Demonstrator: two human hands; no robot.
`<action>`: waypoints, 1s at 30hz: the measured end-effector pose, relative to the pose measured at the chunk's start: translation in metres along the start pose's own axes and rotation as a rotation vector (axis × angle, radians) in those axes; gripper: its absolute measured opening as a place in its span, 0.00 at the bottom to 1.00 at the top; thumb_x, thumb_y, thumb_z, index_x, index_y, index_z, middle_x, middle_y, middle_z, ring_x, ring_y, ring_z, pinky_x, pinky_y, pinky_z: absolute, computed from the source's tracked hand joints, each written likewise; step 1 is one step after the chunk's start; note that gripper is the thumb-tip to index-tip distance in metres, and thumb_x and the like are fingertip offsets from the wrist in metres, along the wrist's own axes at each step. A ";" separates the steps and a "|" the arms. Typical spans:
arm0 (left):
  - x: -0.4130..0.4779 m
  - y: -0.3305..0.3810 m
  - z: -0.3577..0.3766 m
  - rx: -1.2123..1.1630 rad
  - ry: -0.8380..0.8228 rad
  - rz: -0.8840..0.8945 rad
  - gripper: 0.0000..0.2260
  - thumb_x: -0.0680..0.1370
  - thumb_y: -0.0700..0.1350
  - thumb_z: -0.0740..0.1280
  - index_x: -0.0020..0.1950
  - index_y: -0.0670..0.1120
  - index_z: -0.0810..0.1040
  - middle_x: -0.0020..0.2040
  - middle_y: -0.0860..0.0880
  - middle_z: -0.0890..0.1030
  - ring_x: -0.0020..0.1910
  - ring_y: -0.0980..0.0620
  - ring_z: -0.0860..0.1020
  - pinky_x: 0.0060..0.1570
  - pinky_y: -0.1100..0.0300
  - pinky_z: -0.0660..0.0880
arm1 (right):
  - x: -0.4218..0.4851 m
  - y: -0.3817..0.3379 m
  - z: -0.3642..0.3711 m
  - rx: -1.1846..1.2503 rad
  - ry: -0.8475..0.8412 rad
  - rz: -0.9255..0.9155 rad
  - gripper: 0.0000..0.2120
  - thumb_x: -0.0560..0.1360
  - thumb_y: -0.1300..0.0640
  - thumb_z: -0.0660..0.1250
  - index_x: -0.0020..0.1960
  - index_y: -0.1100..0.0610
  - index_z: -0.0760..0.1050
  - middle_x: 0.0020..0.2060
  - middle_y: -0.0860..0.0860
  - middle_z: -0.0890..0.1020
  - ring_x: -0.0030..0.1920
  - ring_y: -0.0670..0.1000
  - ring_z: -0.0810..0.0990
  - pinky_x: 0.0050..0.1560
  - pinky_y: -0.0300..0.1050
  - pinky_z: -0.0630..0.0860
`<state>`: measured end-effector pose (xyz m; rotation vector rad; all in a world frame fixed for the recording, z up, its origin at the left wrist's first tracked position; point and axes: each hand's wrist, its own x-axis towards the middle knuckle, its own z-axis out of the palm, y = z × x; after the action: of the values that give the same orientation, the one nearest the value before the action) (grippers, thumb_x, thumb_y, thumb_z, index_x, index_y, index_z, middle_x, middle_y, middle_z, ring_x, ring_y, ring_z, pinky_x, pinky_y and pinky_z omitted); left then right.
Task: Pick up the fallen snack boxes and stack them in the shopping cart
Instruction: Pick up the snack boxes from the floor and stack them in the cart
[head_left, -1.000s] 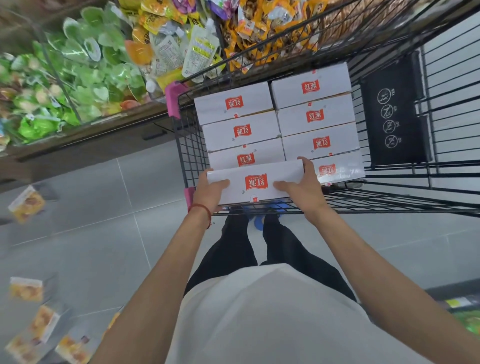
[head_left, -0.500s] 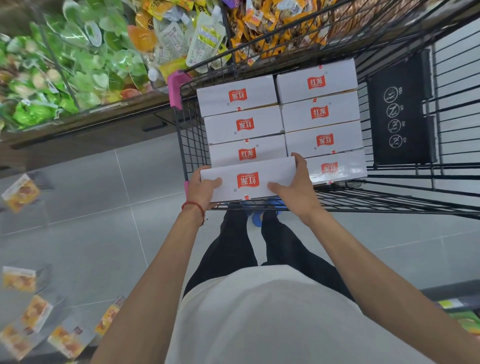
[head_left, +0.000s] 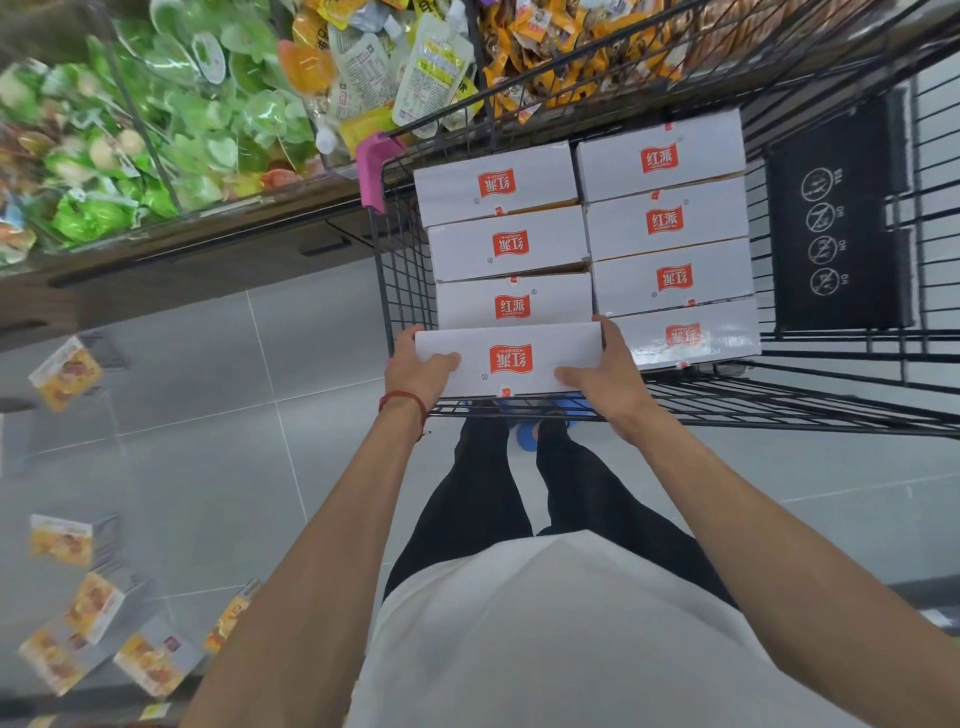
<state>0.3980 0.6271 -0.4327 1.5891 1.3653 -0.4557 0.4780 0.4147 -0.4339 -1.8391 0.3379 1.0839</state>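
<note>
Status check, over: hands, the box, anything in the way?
Left grip, right grip holding white box by its ends. Box at near-left gap in cart. Fallen boxes on floor, left. Nothing blocking.

Both hands, left hand and right hand, grip a white snack box at the near end of the shopping cart, beside seven stacked boxes; fallen boxes lie on the floor
</note>
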 end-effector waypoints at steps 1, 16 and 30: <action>0.002 -0.002 0.003 0.025 -0.001 0.007 0.23 0.78 0.44 0.70 0.70 0.51 0.67 0.63 0.45 0.74 0.58 0.43 0.78 0.56 0.51 0.80 | 0.002 0.000 -0.001 0.005 0.006 0.014 0.34 0.75 0.67 0.73 0.75 0.52 0.61 0.64 0.49 0.74 0.67 0.52 0.73 0.65 0.57 0.77; 0.035 -0.022 0.039 0.281 -0.113 -0.003 0.16 0.79 0.42 0.63 0.67 0.47 0.74 0.60 0.47 0.81 0.57 0.44 0.79 0.62 0.49 0.77 | 0.045 0.016 -0.009 -0.047 -0.023 0.181 0.37 0.76 0.70 0.70 0.79 0.57 0.58 0.62 0.52 0.70 0.63 0.54 0.71 0.61 0.47 0.74; 0.020 -0.024 0.017 0.303 -0.253 0.108 0.22 0.81 0.41 0.61 0.75 0.50 0.68 0.66 0.49 0.78 0.59 0.47 0.78 0.64 0.53 0.76 | 0.036 0.009 -0.002 -0.243 -0.131 0.224 0.22 0.82 0.63 0.63 0.76 0.60 0.69 0.72 0.57 0.75 0.70 0.57 0.74 0.67 0.48 0.71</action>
<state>0.3870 0.6214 -0.4661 1.7692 1.0490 -0.7976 0.4938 0.4163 -0.4670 -1.9634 0.3536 1.4468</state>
